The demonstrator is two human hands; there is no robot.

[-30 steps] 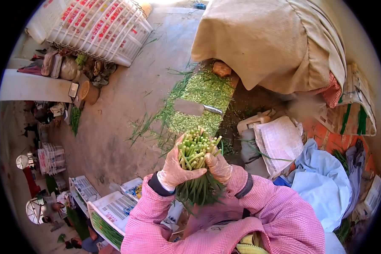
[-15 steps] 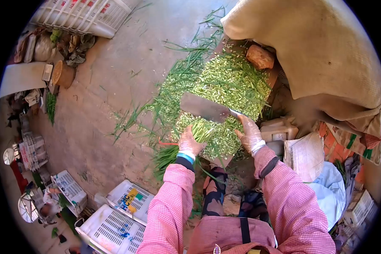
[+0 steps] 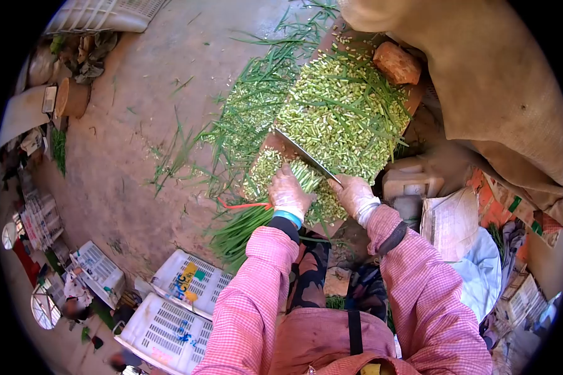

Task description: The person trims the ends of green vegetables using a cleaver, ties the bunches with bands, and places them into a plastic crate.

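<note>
My left hand (image 3: pixel 289 190), in a clear glove, is closed on a bunch of green stalks (image 3: pixel 243 234); their cut pale ends show beyond the fingers and the long green part trails to the lower left. A cleaver (image 3: pixel 306 154) is in my right hand (image 3: pixel 354 194), also gloved, its blade edge-on over the board (image 3: pixel 278 145), close to the cut ends. Chopped pieces (image 3: pixel 331 119) lie heaped beyond the blade. A red-orange strip (image 3: pixel 247 205) lies beside the stalks.
A brick-like block (image 3: pixel 396 63) rests at the board's far right. Brown sacking (image 3: pixel 494 75) hangs at the right, above a plastic container (image 3: pixel 413 181). White crates (image 3: pixel 169 331) stand lower left. A person (image 3: pixel 75 290) is at the far left. Loose green leaves (image 3: pixel 266 62) litter the floor.
The cleaver has turned from lying flat to edge-on, and my right hand has moved slightly left and down. The view has shifted, and more of the stalks now show below my left hand.
</note>
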